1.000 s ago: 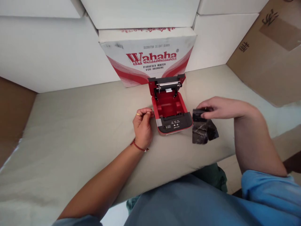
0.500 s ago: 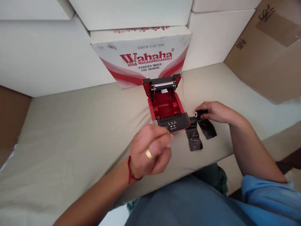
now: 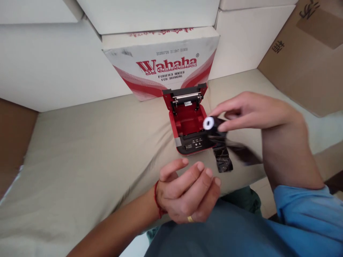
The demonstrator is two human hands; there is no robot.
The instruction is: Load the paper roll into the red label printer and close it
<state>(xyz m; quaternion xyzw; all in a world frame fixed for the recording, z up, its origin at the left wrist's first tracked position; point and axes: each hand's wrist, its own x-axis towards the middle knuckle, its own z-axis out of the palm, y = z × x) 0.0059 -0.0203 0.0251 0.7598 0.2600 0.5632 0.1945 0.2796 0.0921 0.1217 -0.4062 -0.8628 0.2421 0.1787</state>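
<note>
A small red printer (image 3: 189, 123) with a black front panel stands on the beige surface, its lid tipped open toward the back. My right hand (image 3: 252, 110) hovers just right of it, closed on a roll with a white core (image 3: 209, 124) wrapped in black film; loose black strips (image 3: 223, 159) hang down from it. My left hand (image 3: 187, 191) is raised in front of the printer, palm up, fingers loosely curled and apart, holding nothing. It wears a gold ring and a red wrist string.
A white and red Wahaha water carton (image 3: 163, 62) stands right behind the printer, with plain white boxes (image 3: 53, 57) stacked around it. A brown cardboard box (image 3: 308, 53) leans at the right. The beige surface (image 3: 80, 150) stretches left.
My right hand lifted the black-wrapped roll off the surface and brought it up beside the printer. My left hand left the printer's side, drew back toward me and turned palm up.
</note>
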